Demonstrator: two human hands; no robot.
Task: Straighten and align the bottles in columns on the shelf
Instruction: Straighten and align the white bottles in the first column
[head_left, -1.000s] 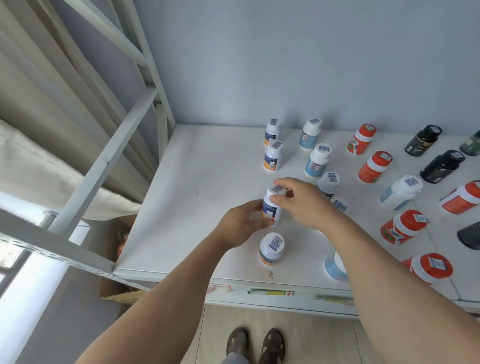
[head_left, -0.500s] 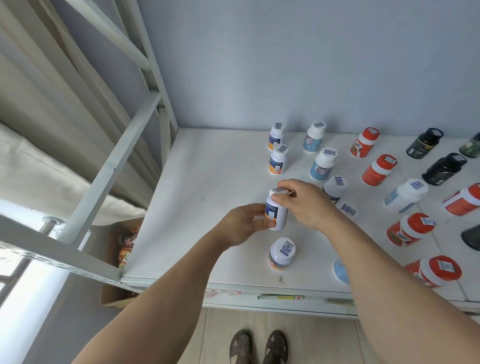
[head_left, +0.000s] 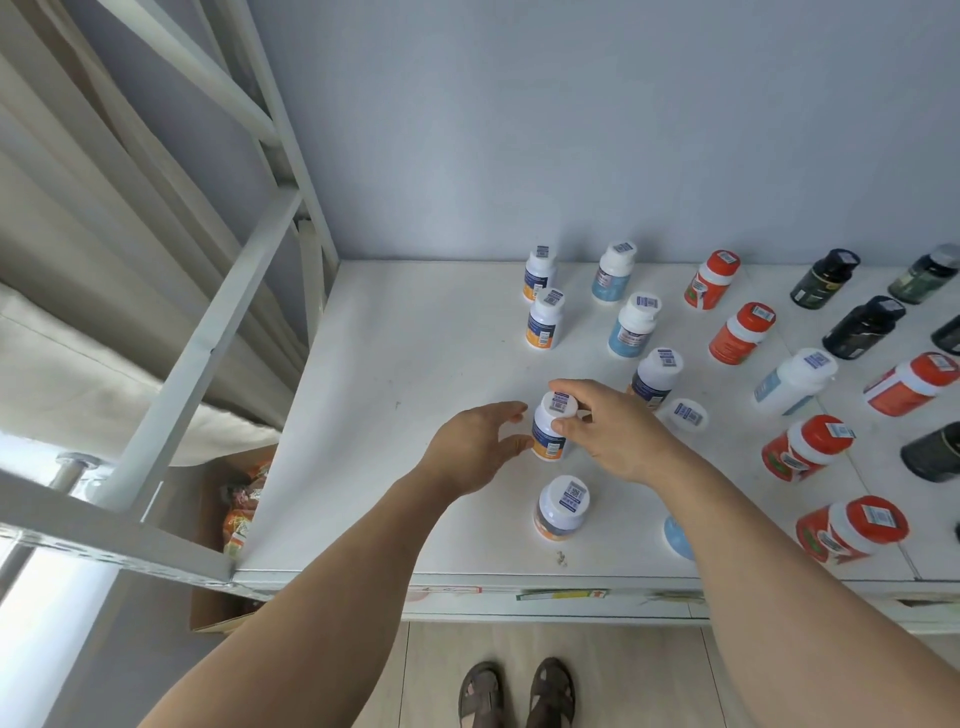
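A white bottle with a blue and orange label stands upright on the white shelf, third in the left column. My right hand pinches its cap between thumb and fingers. My left hand is just left of it with fingers apart, the thumb tip at the label. Two matching bottles stand behind it and one in front. Light-blue-label bottles form a looser column to the right.
Red-capped bottles and dark bottles are scattered on the right, some tilted. A blue bottle is partly hidden behind my right arm. The white rack frame rises at left, with a cardboard box on the floor below.
My left hand has loosened off the bottle and spread its fingers. My right hand keeps its hold on the cap, and the bottle now stands straight.
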